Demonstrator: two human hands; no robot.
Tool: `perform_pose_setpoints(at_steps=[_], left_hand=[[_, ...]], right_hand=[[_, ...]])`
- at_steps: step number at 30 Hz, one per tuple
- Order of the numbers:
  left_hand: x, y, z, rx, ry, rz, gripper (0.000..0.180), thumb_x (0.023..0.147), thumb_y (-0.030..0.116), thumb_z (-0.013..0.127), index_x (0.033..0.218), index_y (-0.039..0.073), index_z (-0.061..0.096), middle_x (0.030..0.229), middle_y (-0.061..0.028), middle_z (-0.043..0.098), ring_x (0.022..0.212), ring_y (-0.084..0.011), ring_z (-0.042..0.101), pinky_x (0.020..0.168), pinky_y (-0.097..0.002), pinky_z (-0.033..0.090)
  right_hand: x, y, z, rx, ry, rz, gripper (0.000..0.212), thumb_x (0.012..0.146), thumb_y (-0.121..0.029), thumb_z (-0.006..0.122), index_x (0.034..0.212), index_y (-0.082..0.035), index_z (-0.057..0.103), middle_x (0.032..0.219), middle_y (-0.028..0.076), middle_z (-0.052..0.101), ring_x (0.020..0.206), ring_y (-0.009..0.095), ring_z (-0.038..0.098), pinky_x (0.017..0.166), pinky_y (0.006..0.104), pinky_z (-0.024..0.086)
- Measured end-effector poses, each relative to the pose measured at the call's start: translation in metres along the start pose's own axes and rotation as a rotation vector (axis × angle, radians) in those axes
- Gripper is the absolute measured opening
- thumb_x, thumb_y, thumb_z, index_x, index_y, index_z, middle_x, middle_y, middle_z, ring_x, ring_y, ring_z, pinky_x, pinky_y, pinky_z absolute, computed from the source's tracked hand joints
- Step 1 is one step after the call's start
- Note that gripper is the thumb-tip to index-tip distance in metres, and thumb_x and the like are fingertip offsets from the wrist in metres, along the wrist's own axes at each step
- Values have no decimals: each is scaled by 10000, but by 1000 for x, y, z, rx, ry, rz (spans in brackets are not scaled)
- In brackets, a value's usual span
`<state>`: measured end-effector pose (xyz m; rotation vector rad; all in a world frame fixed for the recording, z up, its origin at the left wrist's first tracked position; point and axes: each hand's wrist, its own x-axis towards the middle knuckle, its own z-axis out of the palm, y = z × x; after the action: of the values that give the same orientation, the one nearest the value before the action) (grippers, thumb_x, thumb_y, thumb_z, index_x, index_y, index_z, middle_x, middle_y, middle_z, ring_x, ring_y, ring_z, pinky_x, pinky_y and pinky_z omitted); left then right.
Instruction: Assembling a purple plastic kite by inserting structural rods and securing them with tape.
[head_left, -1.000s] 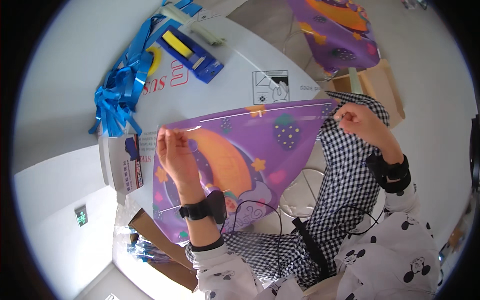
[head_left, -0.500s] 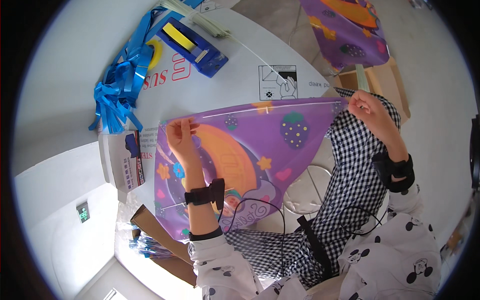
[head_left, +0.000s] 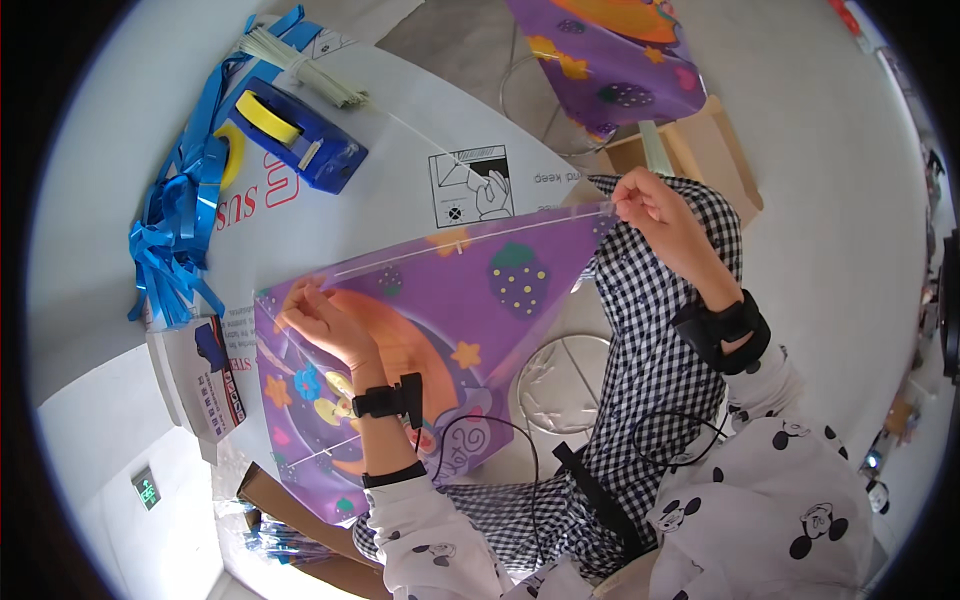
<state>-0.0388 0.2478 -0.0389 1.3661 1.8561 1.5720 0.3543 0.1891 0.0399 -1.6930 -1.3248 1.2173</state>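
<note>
A purple kite [head_left: 440,310] printed with a moon, stars and strawberries lies over the near edge of the white table and my lap. Along its far edge runs a thin white rod [head_left: 400,258]. My right hand [head_left: 650,210] pinches the kite's right corner at the rod's end. At the other end, my left hand [head_left: 328,322] is on the kite just below the far edge, its fingers bent and closed on the sheet; the fingertips are partly hidden. A second thin rod [head_left: 320,452] crosses the lower left part and passes behind my left forearm.
On the white table [head_left: 390,200] are a blue tape dispenser [head_left: 300,135] with yellow tape, a bundle of thin pale rods [head_left: 305,68] and blue ribbons [head_left: 180,240]. An open cardboard box [head_left: 715,150] and another purple kite [head_left: 620,70] are at the far right. A wire-frame stool [head_left: 565,385] stands below.
The view has shifted, so the table and kite appear farther left. My left hand has moved slightly down from the kite's far edge. My right hand stays at the right corner.
</note>
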Motion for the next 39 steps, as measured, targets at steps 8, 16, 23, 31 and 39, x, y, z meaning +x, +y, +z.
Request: perform_pose_setpoints(at_steps=[8, 16, 23, 31, 39], left_hand=[[-2, -8, -3, -121, -44, -121, 70, 984, 91, 495, 961, 31, 466, 1064, -91, 559, 764, -120, 551, 641, -230, 480], [3, -11, -6, -82, -37, -216, 79, 951, 86, 567, 966, 10, 550, 927, -51, 599, 719, -91, 561, 598, -207, 475], [3, -3, -6, 32, -12, -242, 74, 934, 88, 597, 945, 18, 576, 849, -35, 605, 726, -90, 578, 618, -209, 484], [1, -5, -1, -77, -26, -243, 56, 945, 70, 568, 943, 19, 545, 852, -41, 606, 753, -100, 607, 645, -214, 486], [0, -1, -1, -78, -26, -237, 61, 951, 67, 557, 926, 18, 531, 831, -44, 612, 746, -99, 611, 641, -207, 479]], right_hand=[[-6, 9, 2, -47, 27, 59, 163, 938, -84, 540, 1087, -42, 491, 874, 48, 574, 798, 123, 568, 737, 259, 472], [-3, 17, 10, -7, 93, 133, 129, 947, -95, 543, 1040, -35, 477, 879, 39, 553, 753, 100, 546, 670, 237, 470], [-2, 23, 17, -59, 135, 117, 138, 946, -97, 539, 1044, -30, 469, 912, 63, 569, 777, 127, 577, 692, 256, 507], [-3, 24, 18, -65, 128, 120, 135, 946, -84, 540, 1042, -24, 467, 889, 70, 571, 734, 122, 581, 665, 249, 501], [-2, 25, 18, -64, 125, 124, 131, 947, -82, 539, 1040, -25, 468, 878, 67, 572, 719, 121, 581, 664, 253, 502]])
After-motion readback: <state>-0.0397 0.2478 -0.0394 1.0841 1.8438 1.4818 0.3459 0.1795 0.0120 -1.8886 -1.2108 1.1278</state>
